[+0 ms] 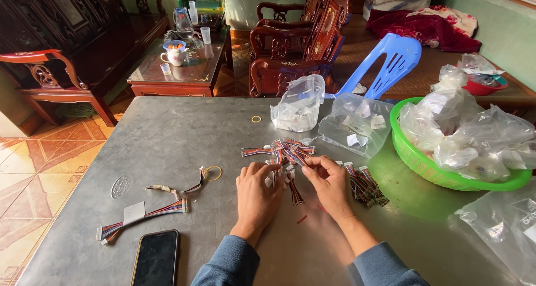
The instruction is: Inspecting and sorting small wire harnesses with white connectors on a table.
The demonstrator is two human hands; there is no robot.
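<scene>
My left hand (258, 190) and my right hand (329, 181) rest close together on a grey metal table (167, 135). Both hands pinch short multicoloured wire harnesses with white connectors (287, 152), which fan out just beyond my fingers. One harness hangs down between the hands (294, 191). Another bunch of the same wires (365, 185) lies right of my right hand. A longer flat wire bundle with a white label (142, 213) lies near the table's left front.
A black phone (156, 258) lies at the front edge. Rubber bands (212, 172) (256, 118) sit on the table. Clear plastic bags (298, 104) (357, 124) stand behind the wires. A green basket (413, 157) full of bags is at right. A blue plastic chair (391, 57) and wooden furniture stand beyond.
</scene>
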